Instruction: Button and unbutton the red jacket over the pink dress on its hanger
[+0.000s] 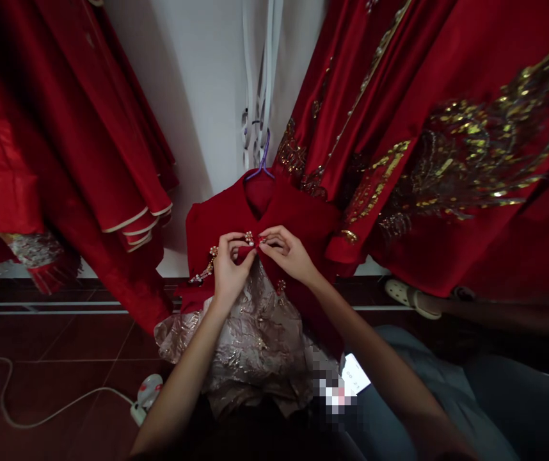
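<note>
A red jacket [217,221] with a V-shaped neck hangs in front of me on a purple hanger [265,161]. At the middle of its front, my left hand [231,266] pinches one edge of the opening between thumb and fingers. My right hand [290,255] pinches the other edge close beside it, and the fingertips nearly meet. A small beaded ornament [249,237] shows just above the fingertips; the fastening itself is mostly hidden. Another beaded ornament [214,251] dangles left of my left hand. Shiny patterned fabric [250,326] spreads below the jacket.
Red garments [96,115] hang at the left, and red dresses with gold sequins [476,141] at the right. A lit phone [355,374] lies by my right forearm. A white cable [63,406] crosses the tiled floor. Another person's clog [402,291] is at the right.
</note>
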`<action>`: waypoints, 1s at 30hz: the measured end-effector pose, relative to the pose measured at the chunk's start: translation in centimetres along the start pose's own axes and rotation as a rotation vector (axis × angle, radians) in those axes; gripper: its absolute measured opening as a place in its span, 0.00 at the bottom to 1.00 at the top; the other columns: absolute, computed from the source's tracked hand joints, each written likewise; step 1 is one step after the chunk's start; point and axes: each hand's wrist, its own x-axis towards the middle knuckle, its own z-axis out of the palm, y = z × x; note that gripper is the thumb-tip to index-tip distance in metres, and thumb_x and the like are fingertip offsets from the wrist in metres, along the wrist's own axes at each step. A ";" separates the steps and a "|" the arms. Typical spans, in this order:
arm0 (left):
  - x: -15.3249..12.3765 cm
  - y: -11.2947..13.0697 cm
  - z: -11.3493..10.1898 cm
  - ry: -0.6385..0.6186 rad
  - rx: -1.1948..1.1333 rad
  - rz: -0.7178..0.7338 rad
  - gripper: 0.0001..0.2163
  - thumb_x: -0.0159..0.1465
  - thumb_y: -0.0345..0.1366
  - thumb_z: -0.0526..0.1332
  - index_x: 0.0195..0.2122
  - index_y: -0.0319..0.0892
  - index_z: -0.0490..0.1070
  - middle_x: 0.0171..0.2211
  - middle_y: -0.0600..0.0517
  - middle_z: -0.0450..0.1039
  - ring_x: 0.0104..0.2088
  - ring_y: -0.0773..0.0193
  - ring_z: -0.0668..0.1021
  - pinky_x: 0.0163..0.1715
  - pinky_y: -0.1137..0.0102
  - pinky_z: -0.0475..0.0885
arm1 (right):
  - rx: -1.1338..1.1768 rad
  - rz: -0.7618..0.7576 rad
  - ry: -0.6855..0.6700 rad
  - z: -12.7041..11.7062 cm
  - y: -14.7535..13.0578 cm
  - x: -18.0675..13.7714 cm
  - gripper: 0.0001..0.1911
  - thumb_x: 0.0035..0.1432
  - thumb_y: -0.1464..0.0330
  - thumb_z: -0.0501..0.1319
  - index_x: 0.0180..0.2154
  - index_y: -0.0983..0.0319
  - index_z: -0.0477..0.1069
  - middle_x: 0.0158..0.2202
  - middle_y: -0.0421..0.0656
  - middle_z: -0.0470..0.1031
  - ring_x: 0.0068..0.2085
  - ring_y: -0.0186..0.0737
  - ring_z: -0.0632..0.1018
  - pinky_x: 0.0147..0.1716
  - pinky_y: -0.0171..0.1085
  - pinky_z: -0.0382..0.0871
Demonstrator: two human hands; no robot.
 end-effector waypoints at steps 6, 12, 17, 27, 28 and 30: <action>0.4 0.2 -0.2 -0.028 -0.090 -0.209 0.11 0.51 0.37 0.67 0.32 0.40 0.66 0.30 0.51 0.74 0.32 0.66 0.77 0.33 0.71 0.72 | -0.079 0.009 0.047 0.3 -0.5 -0.1 0.13 0.54 0.61 0.62 0.41 0.59 0.69 0.40 0.43 0.74 0.41 0.36 0.75 0.38 0.36 0.71; 1.0 0.6 -0.5 -0.060 -0.121 -0.231 0.12 0.50 0.35 0.67 0.34 0.40 0.67 0.29 0.52 0.75 0.30 0.67 0.78 0.32 0.72 0.73 | -0.134 -0.016 0.070 0.3 -1.0 -0.1 0.12 0.55 0.61 0.62 0.41 0.59 0.71 0.40 0.43 0.76 0.41 0.36 0.76 0.36 0.35 0.71; 1.3 0.3 -0.8 -0.144 -0.102 -0.273 0.10 0.51 0.35 0.66 0.33 0.38 0.70 0.32 0.49 0.76 0.32 0.66 0.78 0.35 0.70 0.73 | -0.170 -0.028 0.086 0.1 -0.7 -0.2 0.12 0.55 0.62 0.62 0.41 0.59 0.72 0.40 0.43 0.76 0.41 0.36 0.76 0.36 0.35 0.71; 1.3 0.6 -1.1 -0.269 0.246 -0.019 0.06 0.58 0.32 0.59 0.37 0.42 0.69 0.36 0.50 0.76 0.35 0.64 0.78 0.35 0.69 0.73 | -0.198 -0.065 0.118 0.3 -0.6 -0.4 0.12 0.56 0.62 0.61 0.41 0.58 0.74 0.41 0.43 0.77 0.40 0.37 0.77 0.36 0.37 0.73; 1.3 0.9 -1.2 -0.292 0.295 0.007 0.06 0.59 0.32 0.59 0.38 0.43 0.69 0.36 0.51 0.76 0.34 0.64 0.78 0.35 0.69 0.73 | -0.206 -0.078 0.131 0.3 -0.7 -0.5 0.12 0.56 0.62 0.61 0.41 0.58 0.74 0.41 0.43 0.76 0.40 0.37 0.77 0.36 0.37 0.74; 1.3 1.5 -1.2 -0.334 0.366 0.058 0.07 0.59 0.32 0.58 0.40 0.43 0.69 0.35 0.50 0.76 0.33 0.64 0.78 0.35 0.69 0.73 | -0.226 -0.105 0.164 0.5 -0.9 -0.6 0.11 0.56 0.62 0.61 0.41 0.57 0.75 0.41 0.43 0.76 0.40 0.38 0.77 0.36 0.38 0.75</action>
